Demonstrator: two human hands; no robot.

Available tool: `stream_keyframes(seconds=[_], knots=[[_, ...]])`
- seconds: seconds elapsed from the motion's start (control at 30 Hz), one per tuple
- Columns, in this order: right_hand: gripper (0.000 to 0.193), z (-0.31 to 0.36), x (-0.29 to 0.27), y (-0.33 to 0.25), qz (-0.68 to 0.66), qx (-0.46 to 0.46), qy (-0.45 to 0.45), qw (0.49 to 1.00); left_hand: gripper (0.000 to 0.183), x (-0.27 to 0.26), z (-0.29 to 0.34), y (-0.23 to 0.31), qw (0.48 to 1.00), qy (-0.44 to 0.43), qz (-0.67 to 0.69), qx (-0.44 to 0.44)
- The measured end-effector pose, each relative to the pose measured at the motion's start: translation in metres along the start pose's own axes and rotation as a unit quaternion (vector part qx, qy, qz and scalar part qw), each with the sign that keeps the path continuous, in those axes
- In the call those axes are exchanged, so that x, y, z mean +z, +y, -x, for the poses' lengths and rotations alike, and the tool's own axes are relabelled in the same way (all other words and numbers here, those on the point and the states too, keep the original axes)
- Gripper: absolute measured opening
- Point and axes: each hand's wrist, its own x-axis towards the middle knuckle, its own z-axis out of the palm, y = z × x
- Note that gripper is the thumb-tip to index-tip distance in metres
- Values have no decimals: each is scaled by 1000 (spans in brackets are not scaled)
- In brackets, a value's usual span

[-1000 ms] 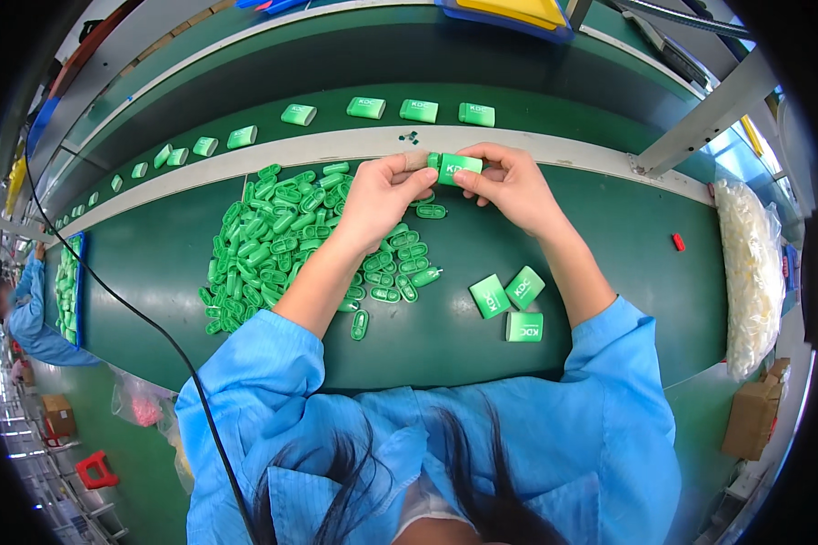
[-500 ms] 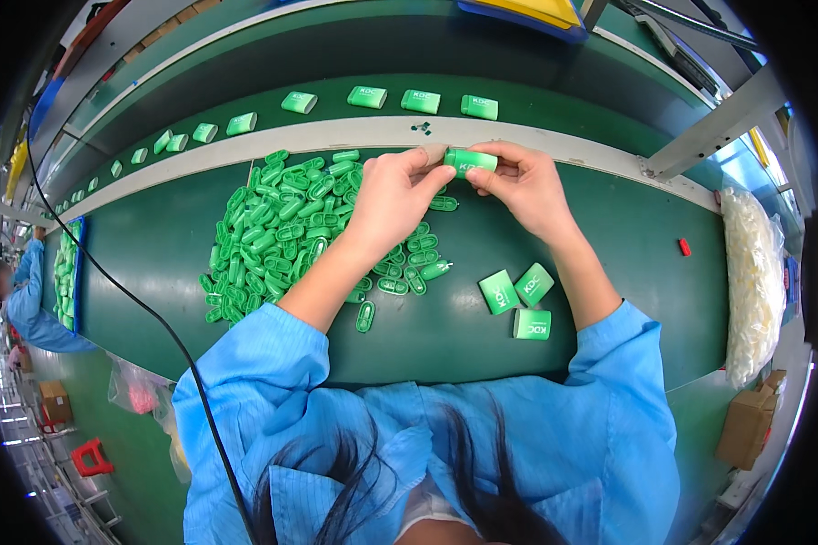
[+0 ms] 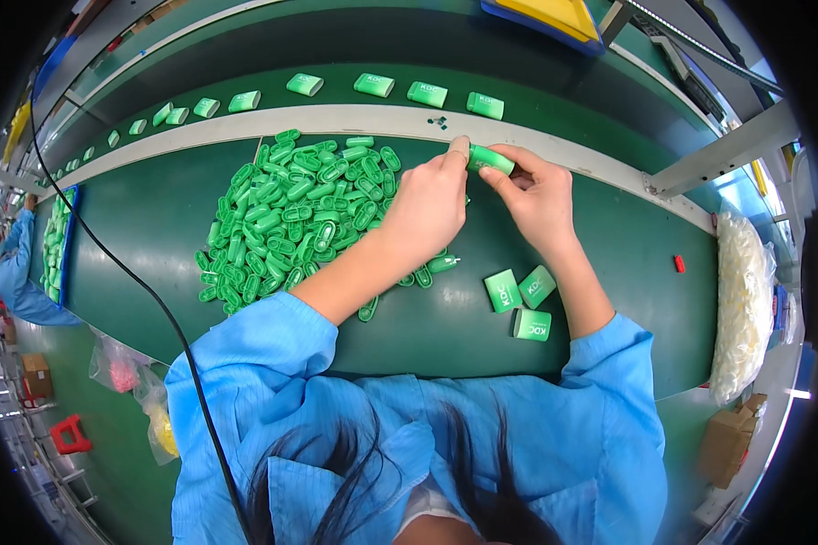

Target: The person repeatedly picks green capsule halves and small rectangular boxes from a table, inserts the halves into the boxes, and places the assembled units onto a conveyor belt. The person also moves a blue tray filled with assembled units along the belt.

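Note:
A small green plastic case (image 3: pixel 492 161) is held up near the far edge of the bench, one end pointing left. My right hand (image 3: pixel 538 193) grips it between thumb and fingers. The fingers of my left hand (image 3: pixel 430 202) are closed against the case's left end, and the thumb is largely hidden behind the hand. Left of my left hand spreads a big heap of green oval plastic shells (image 3: pixel 286 218), partly covered by my forearm. Three green-and-white cases (image 3: pixel 502 291) lie close together beside my right forearm.
Beyond a pale rail (image 3: pixel 354 121), several similar cases (image 3: pixel 374 84) stand in a row on a green belt. A bag of whitish pieces (image 3: pixel 742 309) lies at the right, near a small red piece (image 3: pixel 679 263). A black cable (image 3: pixel 145 304) hangs at left. A co-worker (image 3: pixel 23 272) sits far left.
My left hand has turned, its back now facing up and its fingers at the case's end. The case has tilted and shifted slightly right with my right hand.

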Motion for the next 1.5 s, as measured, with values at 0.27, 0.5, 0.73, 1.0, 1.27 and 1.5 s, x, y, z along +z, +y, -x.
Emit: stream_keyframes(seconds=[0.27, 0.5, 0.73, 1.0, 1.27, 1.5], knots=[[35, -77, -38, 62, -35, 193, 48, 979, 31, -33, -18, -20, 989, -112, -94, -31], [37, -61, -60, 67, 149, 92, 59, 983, 25, -33, -12, -22, 973, -190, -125, -42], [27, 60, -58, -25, 256, -101, -240, 931, 18, -23, -14, -16, 986, -141, -67, -59], [27, 27, -40, -11, -88, 109, -166, 976, 24, -31, -19, -5, 980, -172, 28, -92], [32, -14, -1, 5, -207, 80, -33, 975, 26, -26, -21, -26, 866, -118, 403, -271], [31, -11, -14, 0, -259, 141, -31, 955, 34, -22, -22, -22, 880, -91, 399, -241]])
